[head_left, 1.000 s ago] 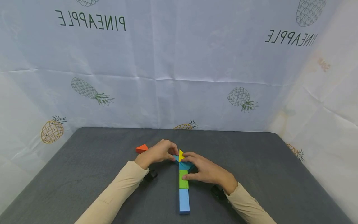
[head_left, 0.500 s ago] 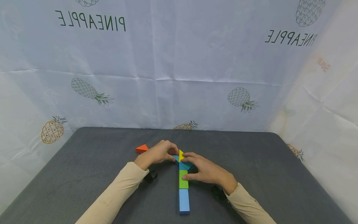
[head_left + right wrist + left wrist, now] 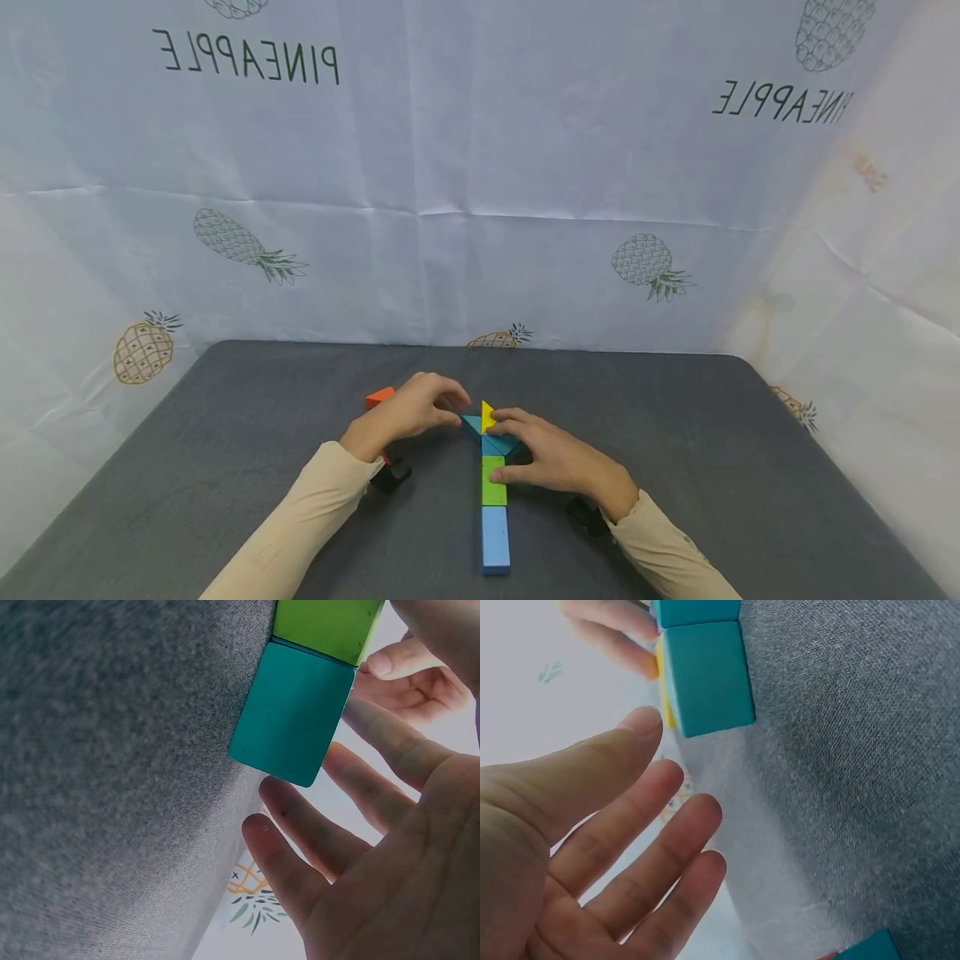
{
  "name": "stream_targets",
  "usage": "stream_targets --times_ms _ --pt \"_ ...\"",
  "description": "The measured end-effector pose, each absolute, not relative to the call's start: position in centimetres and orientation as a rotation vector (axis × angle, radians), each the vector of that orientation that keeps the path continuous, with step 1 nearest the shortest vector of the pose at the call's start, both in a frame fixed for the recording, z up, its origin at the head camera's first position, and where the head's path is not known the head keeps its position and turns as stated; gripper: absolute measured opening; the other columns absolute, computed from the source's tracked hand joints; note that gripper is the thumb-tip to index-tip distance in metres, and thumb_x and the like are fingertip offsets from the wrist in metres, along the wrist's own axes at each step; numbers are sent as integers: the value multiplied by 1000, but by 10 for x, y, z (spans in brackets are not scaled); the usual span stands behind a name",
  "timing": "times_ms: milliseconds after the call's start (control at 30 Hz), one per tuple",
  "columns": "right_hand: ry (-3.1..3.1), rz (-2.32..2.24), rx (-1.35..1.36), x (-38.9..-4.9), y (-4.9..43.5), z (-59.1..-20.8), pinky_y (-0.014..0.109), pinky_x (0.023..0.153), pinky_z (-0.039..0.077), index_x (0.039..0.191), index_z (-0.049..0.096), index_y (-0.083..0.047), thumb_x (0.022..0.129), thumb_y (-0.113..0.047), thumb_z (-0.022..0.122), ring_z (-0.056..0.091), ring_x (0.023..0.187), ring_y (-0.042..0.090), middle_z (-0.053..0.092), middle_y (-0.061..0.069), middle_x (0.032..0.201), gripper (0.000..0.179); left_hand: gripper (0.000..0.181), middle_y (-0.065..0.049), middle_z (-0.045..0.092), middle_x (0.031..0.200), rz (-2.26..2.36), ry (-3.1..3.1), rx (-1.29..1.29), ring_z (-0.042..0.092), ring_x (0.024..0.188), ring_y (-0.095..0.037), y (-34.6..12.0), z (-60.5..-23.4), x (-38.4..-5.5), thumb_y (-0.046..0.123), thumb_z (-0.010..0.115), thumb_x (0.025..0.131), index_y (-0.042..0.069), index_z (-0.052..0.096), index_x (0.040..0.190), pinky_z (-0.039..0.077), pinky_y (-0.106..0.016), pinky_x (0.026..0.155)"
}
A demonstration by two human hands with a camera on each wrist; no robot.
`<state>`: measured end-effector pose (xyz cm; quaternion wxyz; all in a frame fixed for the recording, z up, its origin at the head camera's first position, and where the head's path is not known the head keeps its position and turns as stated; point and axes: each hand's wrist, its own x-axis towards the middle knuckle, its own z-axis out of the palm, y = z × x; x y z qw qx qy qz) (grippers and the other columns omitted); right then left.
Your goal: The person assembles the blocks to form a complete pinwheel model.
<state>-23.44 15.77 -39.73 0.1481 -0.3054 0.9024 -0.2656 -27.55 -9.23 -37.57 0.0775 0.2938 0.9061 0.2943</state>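
Note:
A row of wooden blocks lies on the dark table: a light blue block [image 3: 495,535] nearest, a green block [image 3: 493,493], teal blocks [image 3: 506,444], and a yellow triangular block [image 3: 486,412] farthest. My left hand [image 3: 408,408] hovers left of the row with fingers apart, holding nothing; in the left wrist view a gap parts its thumb tip from the left teal block [image 3: 711,679]. My right hand [image 3: 553,454] rests over the row's right side. Its thumb lies at the green block, its fingertips by the yellow one. Its fingers look fairly straight around the right teal block [image 3: 294,712].
An orange triangular block [image 3: 378,397] lies at the back left, partly behind the left hand. The corner of another teal block [image 3: 870,948], with a bit of red beside it, shows low in the left wrist view. A pineapple-print cloth [image 3: 450,275] hangs behind the table [image 3: 637,392].
My left hand has let go of the left teal block and drawn back a little to the left. The right hand and the row of blocks have stayed put.

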Motion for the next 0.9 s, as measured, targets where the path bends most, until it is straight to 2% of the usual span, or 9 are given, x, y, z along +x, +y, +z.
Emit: stream_targets --times_ms 467,900 --pt "2601 -765 -873 -233 157 -397 53 111 39 140 56 -18 89 -54 67 40 143 28 38 3 156 63 34 -12 70 120 1034 2735 730 69 100 -23 -118 -374 -261 10 74 88 3 69 121 57 -37 84" --pt "2599 -766 -863 -233 157 -395 52 111 39 141 55 -17 89 -54 67 39 144 28 36 3 158 64 34 -15 68 125 1121 2786 664 65 108 -33 -141 -376 -258 11 71 91 4 67 124 54 -45 91"
